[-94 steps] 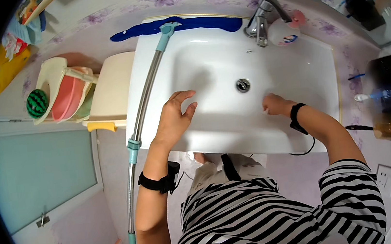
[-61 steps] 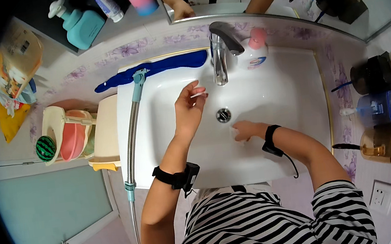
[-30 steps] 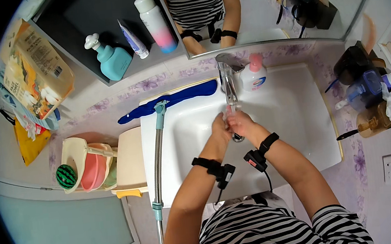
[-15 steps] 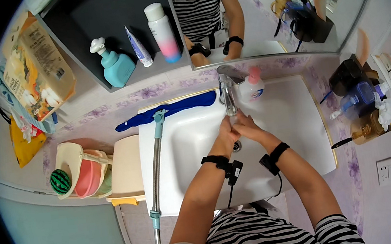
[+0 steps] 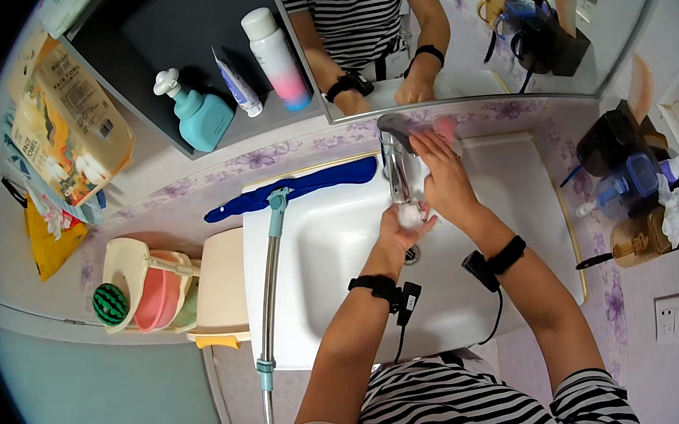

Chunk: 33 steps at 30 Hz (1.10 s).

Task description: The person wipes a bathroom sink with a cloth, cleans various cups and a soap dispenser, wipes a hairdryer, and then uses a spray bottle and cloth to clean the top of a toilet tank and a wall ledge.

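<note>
I stand at a white washbasin with both hands over the bowl. My left hand is curled just under the spout of the chrome tap, its fingers closed round a small white lump. What the lump is I cannot tell. My right hand is stretched out flat along the right side of the tap. Its fingertips reach up beside the tap's top, close to a pink object on the basin's back rim. Each wrist wears a black band with a cable. The drain shows below my left hand.
A blue strip lies along the basin's back edge, and a metal hose runs down its left side. Bottles stand on a shelf beside the mirror. Pink and cream tubs sit left; dark containers crowd the right counter.
My view has tilted up a little, showing more shelf and mirror. Both hands stay at the tap; the right hand has slid up along the tap toward its top.
</note>
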Available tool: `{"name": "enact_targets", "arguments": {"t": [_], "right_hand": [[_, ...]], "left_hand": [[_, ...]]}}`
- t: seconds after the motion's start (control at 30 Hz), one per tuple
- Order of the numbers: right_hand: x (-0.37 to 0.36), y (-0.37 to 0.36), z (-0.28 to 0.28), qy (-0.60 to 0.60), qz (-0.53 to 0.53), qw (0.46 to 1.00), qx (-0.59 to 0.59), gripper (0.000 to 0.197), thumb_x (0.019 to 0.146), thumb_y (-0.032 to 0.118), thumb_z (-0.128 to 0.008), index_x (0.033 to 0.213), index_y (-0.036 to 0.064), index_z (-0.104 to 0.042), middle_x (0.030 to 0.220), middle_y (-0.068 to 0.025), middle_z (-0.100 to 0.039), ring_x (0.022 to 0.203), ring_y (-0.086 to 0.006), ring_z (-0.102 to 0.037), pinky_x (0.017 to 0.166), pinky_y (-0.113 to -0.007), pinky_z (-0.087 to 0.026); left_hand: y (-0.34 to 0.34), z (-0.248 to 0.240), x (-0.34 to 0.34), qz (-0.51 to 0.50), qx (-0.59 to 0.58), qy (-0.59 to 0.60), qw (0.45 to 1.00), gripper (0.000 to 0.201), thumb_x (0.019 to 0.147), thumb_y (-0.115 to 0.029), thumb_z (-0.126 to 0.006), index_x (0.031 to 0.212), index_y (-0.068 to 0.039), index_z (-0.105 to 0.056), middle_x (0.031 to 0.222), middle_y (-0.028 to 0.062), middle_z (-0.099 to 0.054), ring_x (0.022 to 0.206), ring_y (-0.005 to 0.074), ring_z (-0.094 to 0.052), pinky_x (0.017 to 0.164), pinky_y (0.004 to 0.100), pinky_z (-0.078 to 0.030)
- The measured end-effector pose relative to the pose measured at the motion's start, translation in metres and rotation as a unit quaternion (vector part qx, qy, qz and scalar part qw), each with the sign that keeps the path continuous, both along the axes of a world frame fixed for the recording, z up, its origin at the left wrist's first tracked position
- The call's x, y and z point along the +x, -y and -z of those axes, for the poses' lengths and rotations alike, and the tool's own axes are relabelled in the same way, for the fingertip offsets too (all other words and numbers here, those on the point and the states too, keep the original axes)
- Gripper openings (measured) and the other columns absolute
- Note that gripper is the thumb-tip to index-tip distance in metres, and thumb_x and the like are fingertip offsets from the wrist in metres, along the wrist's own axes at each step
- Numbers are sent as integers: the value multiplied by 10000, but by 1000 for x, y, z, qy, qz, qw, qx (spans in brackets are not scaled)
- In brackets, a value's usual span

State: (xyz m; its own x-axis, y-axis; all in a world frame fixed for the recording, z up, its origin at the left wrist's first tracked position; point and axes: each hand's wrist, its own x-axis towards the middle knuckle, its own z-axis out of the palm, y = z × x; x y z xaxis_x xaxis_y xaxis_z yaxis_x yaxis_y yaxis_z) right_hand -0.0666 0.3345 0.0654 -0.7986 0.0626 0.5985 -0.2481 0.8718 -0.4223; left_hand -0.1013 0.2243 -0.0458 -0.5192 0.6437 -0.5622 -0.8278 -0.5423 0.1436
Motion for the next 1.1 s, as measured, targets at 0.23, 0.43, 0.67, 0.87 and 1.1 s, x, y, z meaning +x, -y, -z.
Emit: {"name": "enact_targets", "arguments": {"t": [0.23, 0.43, 0.67, 0.87, 1.1], "right_hand": [[48, -7, 49, -12, -4, 984, -178, 567, 659, -114, -432, 1205, 34, -473, 1307, -123, -419, 1210, -290, -396, 956, -348, -379], [86, -11, 129, 153, 4, 922, -356, 441, 705, -96, -477, 1083, 115, -561, 1239, -76, -462, 1074, -204, -498, 779, -297, -461], [96, 0, 138, 186, -30, 926, -328, 399, 715, -46, -514, 1087, 89, -557, 1156, -97, -520, 988, -222, -539, 718, -284, -476], [102, 13, 122, 202, -10, 928, -313, 451, 740, 63, -591, 1181, 75, -495, 1204, -173, -475, 1081, -294, -471, 840, -350, -436], [100, 34, 93, 167, -101, 924, -328, 556, 740, 112, -635, 1261, 82, -443, 1241, -200, -463, 1162, -317, -445, 929, -364, -403]], "left_hand": [[26, 47, -2, -18, -6, 65, 998, 109, 823, -28, -537, 919, -80, -529, 843, 96, -545, 806, 231, -544, 663, 326, -518], [37, 54, 11, 11, -96, 28, 995, 103, 860, -16, -480, 900, -99, -527, 658, 6, -433, 537, 106, -400, 396, 182, -325], [30, 26, 30, 4, -268, -49, 962, 132, 937, -148, -369, 854, -105, -461, 595, -13, -373, 411, 100, -283, 350, 224, -225], [19, 9, 42, 2, -222, -120, 968, 351, 947, -417, -335, 913, -108, -497, 735, 23, -513, 609, 165, -498, 556, 293, -429], [38, -12, 53, 152, -76, -210, 963, 515, 898, -555, -321, 1159, -133, -460, 1125, 38, -511, 1005, 212, -498, 905, 426, -377]]}}
